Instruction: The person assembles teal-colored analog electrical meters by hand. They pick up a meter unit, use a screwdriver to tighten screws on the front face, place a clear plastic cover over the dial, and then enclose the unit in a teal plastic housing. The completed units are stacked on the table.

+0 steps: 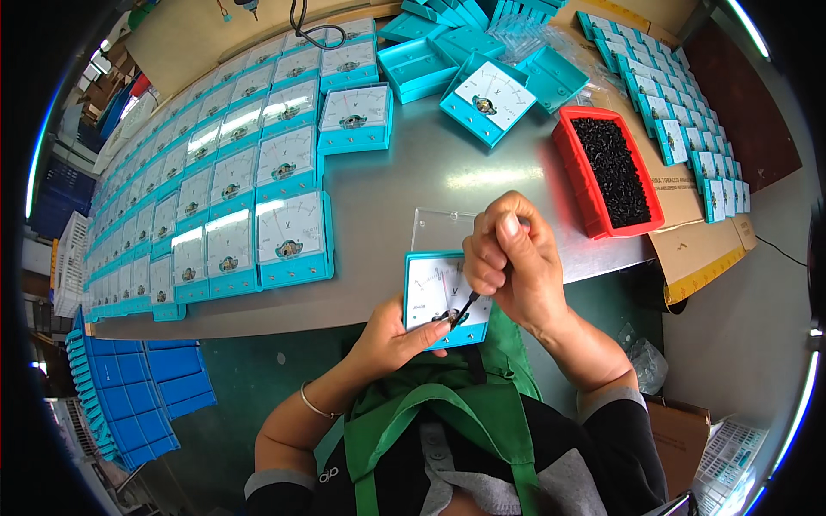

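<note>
My left hand (387,340) grips a turquoise panel meter (428,292) with a white dial face by its lower left edge, the thumb lying near the dial's pivot. Above the meter, my right hand (516,255) is closed around a thin dark tool, perhaps a small screwdriver (465,311). Its tip points down at the mechanism in the dial's lower part, close to my left thumb; whether it touches cannot be made out. A clear plastic cover (440,229) lies on the table's front part, just beyond the meter and partly hidden by my right hand.
Rows of turquoise meters (288,228) fill the metal table's (379,202) left side. A red bin (650,222) of small black parts stands at right. One meter (495,95), empty turquoise cases (417,69) and clear covers lie at the back. More meters (667,138) sit on cardboard at far right.
</note>
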{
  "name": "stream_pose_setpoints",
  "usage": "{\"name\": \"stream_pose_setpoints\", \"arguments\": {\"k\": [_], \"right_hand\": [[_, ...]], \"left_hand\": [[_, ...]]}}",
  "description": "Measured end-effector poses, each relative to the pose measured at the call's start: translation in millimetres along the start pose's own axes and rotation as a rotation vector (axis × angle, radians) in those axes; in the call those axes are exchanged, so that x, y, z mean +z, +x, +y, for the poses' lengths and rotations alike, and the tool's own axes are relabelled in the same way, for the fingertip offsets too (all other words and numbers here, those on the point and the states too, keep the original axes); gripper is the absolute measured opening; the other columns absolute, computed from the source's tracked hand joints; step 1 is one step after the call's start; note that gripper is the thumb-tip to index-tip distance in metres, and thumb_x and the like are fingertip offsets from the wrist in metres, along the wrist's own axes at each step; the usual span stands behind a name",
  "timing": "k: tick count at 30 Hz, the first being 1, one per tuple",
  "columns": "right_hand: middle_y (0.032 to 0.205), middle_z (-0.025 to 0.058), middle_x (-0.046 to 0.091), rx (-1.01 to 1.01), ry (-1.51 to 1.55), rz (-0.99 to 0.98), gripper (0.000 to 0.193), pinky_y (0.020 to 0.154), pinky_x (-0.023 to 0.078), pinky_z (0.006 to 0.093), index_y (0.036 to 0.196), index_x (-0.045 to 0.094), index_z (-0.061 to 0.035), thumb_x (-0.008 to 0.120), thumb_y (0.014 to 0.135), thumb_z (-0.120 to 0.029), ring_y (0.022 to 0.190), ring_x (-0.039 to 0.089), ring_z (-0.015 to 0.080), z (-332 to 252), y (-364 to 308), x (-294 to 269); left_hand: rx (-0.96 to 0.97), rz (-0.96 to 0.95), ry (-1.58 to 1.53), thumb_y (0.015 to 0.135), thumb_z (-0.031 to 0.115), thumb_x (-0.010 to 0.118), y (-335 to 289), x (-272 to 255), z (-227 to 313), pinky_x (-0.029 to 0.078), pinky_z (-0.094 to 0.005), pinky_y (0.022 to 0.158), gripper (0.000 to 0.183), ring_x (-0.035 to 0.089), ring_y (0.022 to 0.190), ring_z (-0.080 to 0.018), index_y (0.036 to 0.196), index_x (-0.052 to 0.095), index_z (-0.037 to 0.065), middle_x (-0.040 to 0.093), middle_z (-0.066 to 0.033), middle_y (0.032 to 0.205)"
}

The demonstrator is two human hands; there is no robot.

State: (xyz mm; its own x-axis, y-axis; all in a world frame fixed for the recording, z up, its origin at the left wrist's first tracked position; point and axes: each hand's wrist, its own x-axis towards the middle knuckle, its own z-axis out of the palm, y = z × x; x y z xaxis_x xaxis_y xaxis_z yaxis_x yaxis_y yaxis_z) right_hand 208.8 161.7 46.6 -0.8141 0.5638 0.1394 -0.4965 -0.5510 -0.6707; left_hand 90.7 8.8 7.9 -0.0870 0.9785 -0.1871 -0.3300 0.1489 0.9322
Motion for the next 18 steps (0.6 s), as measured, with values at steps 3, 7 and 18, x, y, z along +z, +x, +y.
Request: {"name": "stream_pose_setpoints", "arguments": {"k": [3,7,18], "right_hand": [[0.067,-0.0008,0.040,-0.163,-0.132,0.093,0.025,0.041,0.026,0.0216,0.096,0.051,-0.0045,0.055,0.096,-0.029,0.052,0.034,0.0057,-18,5,0],[0.106,0.0148,0.060,-0.160,-1.453,-0.123,0.044,0.067,0.051,0.0321,0.113,0.059,-0.0006,0.075,0.078,-0.023,0.076,0.061,0.0251,-24,17,-37],[0.103,0.0162,0.055,0.146,-2.155,-0.125,0.062,0.069,0.054,0.0403,0.121,0.056,-0.0040,0.077,0.070,-0.034,0.076,0.066,0.0309,-7,33,-22]], "left_hand": [[-0.076,0.010,0.082,0.088,0.014,0.064,-12,-9,-7,0.057,-0.0312,0.069,0.037,0.061,0.088,-0.0152,0.118,0.050,-0.003,0.061,-0.0095,0.100],[0.015,-0.058,0.476,0.082,0.011,0.068,-17,-14,0,0.052,-0.0361,0.080,0.039,0.062,0.091,-0.0204,0.115,0.053,-0.002,0.063,-0.0116,0.102],[0.163,-0.162,0.787,0.081,0.010,0.066,-15,-22,-6,0.049,-0.0371,0.082,0.037,0.061,0.093,-0.0323,0.115,0.055,0.000,0.059,-0.0139,0.107]]}}
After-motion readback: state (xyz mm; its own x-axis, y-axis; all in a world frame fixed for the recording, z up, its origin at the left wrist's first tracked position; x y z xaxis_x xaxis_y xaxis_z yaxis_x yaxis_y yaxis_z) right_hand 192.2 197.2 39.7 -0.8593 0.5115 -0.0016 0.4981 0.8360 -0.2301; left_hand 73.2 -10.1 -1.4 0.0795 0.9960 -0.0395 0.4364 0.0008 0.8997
